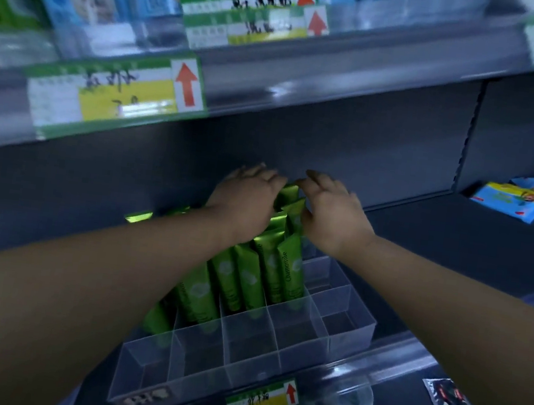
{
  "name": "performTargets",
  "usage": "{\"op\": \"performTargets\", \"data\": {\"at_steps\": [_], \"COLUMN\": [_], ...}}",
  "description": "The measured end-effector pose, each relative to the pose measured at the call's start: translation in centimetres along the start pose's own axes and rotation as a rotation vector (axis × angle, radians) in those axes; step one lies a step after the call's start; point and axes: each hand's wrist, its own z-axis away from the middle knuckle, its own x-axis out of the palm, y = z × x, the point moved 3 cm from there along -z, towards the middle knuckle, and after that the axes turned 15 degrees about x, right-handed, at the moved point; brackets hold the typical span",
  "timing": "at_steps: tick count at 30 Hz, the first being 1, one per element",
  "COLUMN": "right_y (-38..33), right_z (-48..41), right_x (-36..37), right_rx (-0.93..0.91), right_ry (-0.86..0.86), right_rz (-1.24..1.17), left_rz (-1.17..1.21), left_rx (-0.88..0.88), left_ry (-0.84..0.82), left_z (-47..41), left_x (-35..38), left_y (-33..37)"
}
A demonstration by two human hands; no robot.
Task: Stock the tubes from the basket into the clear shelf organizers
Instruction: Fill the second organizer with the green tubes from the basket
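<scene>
Two hands: left hand (246, 196) and right hand (333, 215), grip slack on both, with fingers laid nearly straight over the tops of the green tubes (270, 270). At least six tubes counted, standing in the rear cells of one clear organizer (344, 329) on a dark store shelf (440, 230). Four price tags (113, 99) with red arrows. One tube reads "Chamomile".

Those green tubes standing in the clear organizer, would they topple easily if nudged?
Probably tippy: the green tubes are tall, slim and leaning, with only the low dividers of the clear organizer holding their bases. Their glossy skin looks slippery. The left hand and right hand rest on their tops.
</scene>
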Motion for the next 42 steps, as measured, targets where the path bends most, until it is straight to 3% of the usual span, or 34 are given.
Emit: {"op": "performTargets", "data": {"at_steps": [19, 42], "right_y": [-6.6, -12.6], "right_z": [10.6, 28.4], "right_x": [-3.5, 3.8], "right_rx": [-0.029, -0.166], "right_ry": [-0.015, -0.196], "right_rz": [0.098, 0.146], "left_rz": [-0.102, 0.159], "left_rx": [-0.046, -0.274], "left_ry": [-0.012, -0.051], "left_z": [12.0, 33.2], "left_x": [-6.6, -0.8], "left_y": [3.9, 10.4]}}
